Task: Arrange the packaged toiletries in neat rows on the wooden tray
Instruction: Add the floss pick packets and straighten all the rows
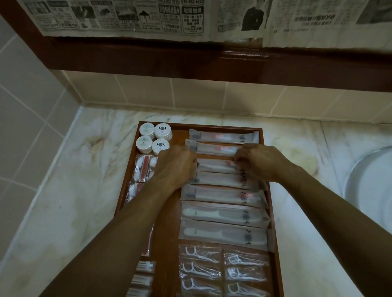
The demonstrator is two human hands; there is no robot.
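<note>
As both hands work mid-tray, status: mostly arranged, final straightening of long packs looks to be what's left

Tray: wooden tray sits centre frame on marble counter, sink at right edge

Done, upper left of tray: 4 round soap tins in a 2x2 block, cotton kits just below

Done, lower right: floss-pick packs in 2 cols, look tidy

Done, right col: comb packs + toothbrush packs stacked in rows, some slightly skewed

In hand: 3rd toothbrush pack from top, ends pinched

L hand: fingers curled over pack's left end, tips hidden

R hand: fingertips pressed together, pinching right end

Left to do (my guess): square this pack w/ neighbours; lower-left items under L arm, can't tell
</note>
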